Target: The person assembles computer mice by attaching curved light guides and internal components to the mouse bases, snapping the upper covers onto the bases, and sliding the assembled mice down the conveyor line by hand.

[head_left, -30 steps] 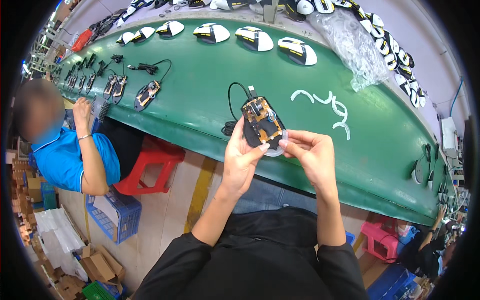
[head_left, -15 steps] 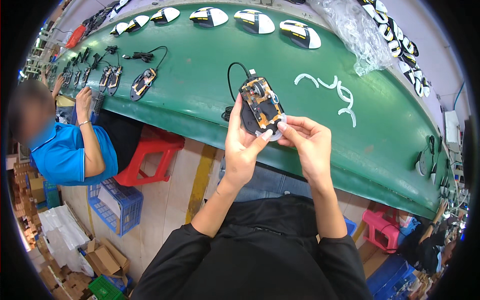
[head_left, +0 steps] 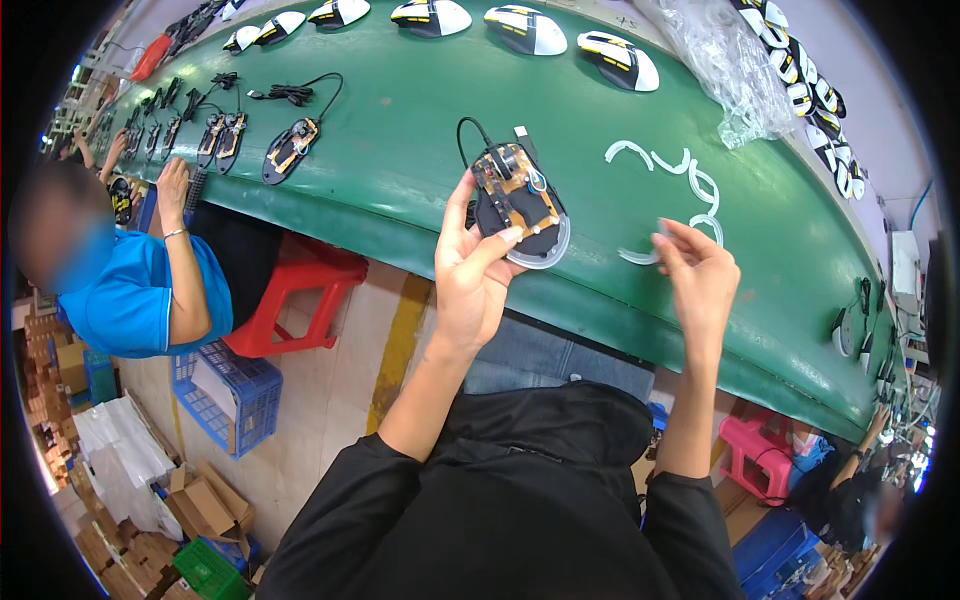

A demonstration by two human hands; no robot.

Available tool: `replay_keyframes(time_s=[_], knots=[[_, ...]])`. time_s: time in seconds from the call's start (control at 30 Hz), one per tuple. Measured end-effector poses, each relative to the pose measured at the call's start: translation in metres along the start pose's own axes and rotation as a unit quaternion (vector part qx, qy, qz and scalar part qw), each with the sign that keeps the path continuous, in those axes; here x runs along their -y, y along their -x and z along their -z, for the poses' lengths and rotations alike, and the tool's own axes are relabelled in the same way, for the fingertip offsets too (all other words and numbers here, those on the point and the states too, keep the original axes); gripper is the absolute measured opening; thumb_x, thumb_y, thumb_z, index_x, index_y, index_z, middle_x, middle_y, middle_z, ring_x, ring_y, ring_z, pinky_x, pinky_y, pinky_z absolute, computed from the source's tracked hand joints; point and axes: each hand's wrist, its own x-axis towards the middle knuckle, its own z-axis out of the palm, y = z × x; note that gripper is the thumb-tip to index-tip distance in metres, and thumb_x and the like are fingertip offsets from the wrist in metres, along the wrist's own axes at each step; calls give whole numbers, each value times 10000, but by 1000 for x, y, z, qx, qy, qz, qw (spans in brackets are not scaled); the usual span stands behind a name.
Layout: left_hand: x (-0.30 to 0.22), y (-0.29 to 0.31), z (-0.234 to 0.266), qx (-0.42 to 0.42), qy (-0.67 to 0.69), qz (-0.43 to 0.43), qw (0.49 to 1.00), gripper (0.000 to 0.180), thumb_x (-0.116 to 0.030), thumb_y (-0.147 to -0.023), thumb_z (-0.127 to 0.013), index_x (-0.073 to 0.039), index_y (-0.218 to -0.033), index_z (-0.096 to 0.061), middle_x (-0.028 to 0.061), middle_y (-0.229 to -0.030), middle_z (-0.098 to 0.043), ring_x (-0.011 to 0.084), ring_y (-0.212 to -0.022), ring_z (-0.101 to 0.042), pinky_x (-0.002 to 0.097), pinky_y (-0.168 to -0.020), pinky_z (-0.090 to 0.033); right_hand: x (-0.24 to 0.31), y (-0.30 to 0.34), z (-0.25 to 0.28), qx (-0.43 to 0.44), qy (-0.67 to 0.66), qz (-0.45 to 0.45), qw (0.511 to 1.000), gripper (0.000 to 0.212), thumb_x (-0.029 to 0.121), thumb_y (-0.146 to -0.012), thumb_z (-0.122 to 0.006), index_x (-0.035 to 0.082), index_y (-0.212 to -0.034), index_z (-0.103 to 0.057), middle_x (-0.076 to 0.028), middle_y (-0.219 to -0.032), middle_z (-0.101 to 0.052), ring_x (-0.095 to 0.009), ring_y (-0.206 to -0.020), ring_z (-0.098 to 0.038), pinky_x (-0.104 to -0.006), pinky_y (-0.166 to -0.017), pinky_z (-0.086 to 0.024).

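Note:
My left hand (head_left: 470, 285) is closed around an opened computer mouse base (head_left: 490, 213), thumb on its near edge. Its brown circuit board (head_left: 522, 192) faces up, with a scroll wheel and thin wires on it. Along the rounded near end runs a clear curved strip (head_left: 548, 256). To the right, over the green table, my right hand (head_left: 697, 275) has its fingertips pinched at the end of another translucent curved strip (head_left: 635, 257). Just beyond lie several loose strips (head_left: 703, 183). The mouse's black cable (head_left: 461, 140) loops behind it, its plug on the table.
White, black and yellow mouse shells (head_left: 525, 30) line the far side of the green table (head_left: 400, 130). More mouse bases (head_left: 291, 150) with cables lie at left, beside a co-worker in blue (head_left: 150, 295). Clear plastic bags (head_left: 725, 75) are heaped at the far right.
My right hand has left the mouse base and moved right, and now has a curved strip at its fingertips. My left hand still holds the base, shifted slightly left.

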Motion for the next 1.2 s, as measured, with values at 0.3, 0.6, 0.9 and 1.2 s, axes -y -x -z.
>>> replay_keyframes(time_s=[0.3, 0.6, 0.9, 1.2], knots=[[-1, -12, -1, -2, -10, 22, 1000, 477, 40, -826, -706, 15, -1213, -429, 126, -1043, -642, 198, -916, -668, 391, -849, -583, 50, 12, -15, -43, 5, 298, 954, 130, 57, -820, -734, 14, -942, -730, -108, -830, -710, -174, -695, -678, -274, -604, -531], [-2, -11, 2, 9, -53, 27, 998, 300, 52, -836, -662, 6, -1062, -469, 207, -982, -658, 295, -837, -707, 463, -775, -619, 47, -144, -47, -86, 202, 423, 879, 463, 138, -734, -780, 50, -1169, -648, -165, -1151, -648, -306, -999, -635, -367, -878, -501], [-8, -11, 5, 32, -3, 30, 999, 455, 97, -807, -628, 5, -1216, -449, 279, -1231, -562, 377, -1139, -603, 467, -940, -546, 26, -197, -60, -21, 268, 369, 890, 653, 292, -771, -763, 99, -1343, -514, -204, -1139, -563, -358, -1058, -554, -421, -956, -459], [4, -32, 1, 40, 12, 107, 993, 490, 90, -789, -615, -8, -1235, -440, 211, -1148, -604, 309, -1015, -645, 435, -878, -564, 29, -152, -50, 83, -269, 120, 952, 436, 314, -957, -569, 32, -1290, -572, -109, -1172, -655, -197, -1018, -638, -298, -845, -510]])
